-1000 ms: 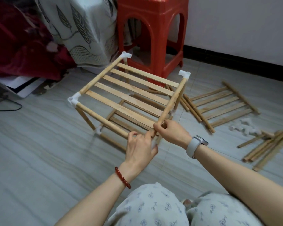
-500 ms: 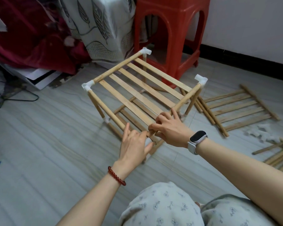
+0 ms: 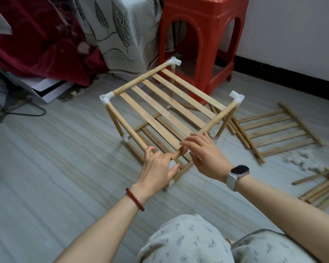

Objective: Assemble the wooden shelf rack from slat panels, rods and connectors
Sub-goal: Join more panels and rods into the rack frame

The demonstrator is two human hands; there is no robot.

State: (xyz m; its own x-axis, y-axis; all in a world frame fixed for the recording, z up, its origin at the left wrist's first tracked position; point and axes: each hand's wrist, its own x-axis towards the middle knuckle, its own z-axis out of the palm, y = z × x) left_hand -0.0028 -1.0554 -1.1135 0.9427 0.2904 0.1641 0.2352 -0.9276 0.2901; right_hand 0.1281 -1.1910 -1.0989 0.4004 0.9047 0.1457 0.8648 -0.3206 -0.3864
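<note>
Grey tile floor (image 3: pixel 46 168); red plastic stool (image 3: pixel 201 35); white wall (image 3: pixel 292 25)

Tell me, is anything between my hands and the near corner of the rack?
Nothing visible. The left hand and the right hand are already on the rack at its near corner, touching its rods; the joint itself is hidden under them.
</note>
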